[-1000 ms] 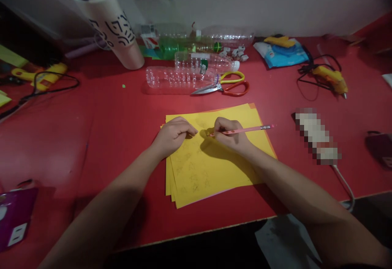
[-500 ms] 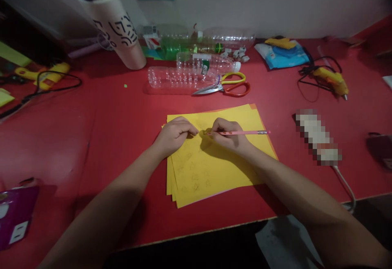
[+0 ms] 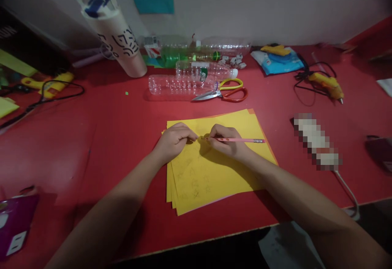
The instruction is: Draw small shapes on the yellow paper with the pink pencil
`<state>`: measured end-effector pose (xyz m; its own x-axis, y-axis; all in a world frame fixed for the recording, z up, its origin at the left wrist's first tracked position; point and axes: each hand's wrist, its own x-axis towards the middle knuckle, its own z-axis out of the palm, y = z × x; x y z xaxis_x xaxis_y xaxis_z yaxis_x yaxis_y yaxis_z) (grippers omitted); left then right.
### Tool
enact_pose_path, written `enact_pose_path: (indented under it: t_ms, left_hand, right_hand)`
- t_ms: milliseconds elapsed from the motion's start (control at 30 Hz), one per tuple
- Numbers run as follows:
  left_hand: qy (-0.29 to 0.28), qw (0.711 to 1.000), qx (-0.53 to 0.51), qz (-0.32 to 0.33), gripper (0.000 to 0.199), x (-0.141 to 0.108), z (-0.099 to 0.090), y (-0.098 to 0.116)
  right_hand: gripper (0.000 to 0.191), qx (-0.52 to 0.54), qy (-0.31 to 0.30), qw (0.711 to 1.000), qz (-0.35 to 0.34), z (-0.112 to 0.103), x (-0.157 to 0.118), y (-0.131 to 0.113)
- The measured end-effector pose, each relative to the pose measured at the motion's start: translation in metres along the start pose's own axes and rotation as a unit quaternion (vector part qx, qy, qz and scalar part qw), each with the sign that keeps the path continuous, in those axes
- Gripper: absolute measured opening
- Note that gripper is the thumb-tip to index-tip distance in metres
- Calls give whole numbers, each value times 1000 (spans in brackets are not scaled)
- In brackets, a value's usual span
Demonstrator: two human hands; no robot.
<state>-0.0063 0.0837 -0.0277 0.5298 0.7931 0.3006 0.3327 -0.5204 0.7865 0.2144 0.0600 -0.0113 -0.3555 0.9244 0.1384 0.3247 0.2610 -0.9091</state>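
Note:
A stack of yellow paper sheets [image 3: 232,171] lies on the red table, with several small pencil-drawn stars on the lower left of the top sheet. My right hand [image 3: 228,140] grips a pink pencil [image 3: 241,140], its tip on the upper part of the paper. Beside the tip, my left hand [image 3: 176,140] rests on the sheet's upper left, fingers together and bent, with nothing visible in them. An orange sheet shows at the stack's upper right edge.
Scissors [image 3: 234,94] lie behind the paper, touching a clear bottle [image 3: 183,85]; more bottles lie behind. A white tumbler [image 3: 128,48] stands back left. To the right are a yellow glue gun [image 3: 326,84], a blue packet [image 3: 280,61] and a blurred-out object with a cord [image 3: 317,142].
The whole view has tilted slightly, so the table's things sit a little lower. The pencil's eraser end has shifted slightly left; both hands keep nearly the same places on the paper.

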Motion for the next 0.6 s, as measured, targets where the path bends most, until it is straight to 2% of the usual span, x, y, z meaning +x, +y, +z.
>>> enact_pose_path:
  t_ms: [367, 600]
  left_hand:
    - [-1, 1000, -3, -6, 32, 0, -1, 1]
    - [-4, 1000, 5, -11, 34, 0, -1, 2]
  right_hand:
    - [15, -10, 39, 999, -10, 3, 0, 7]
    - [19, -10, 63, 998, 10, 5, -2, 9]
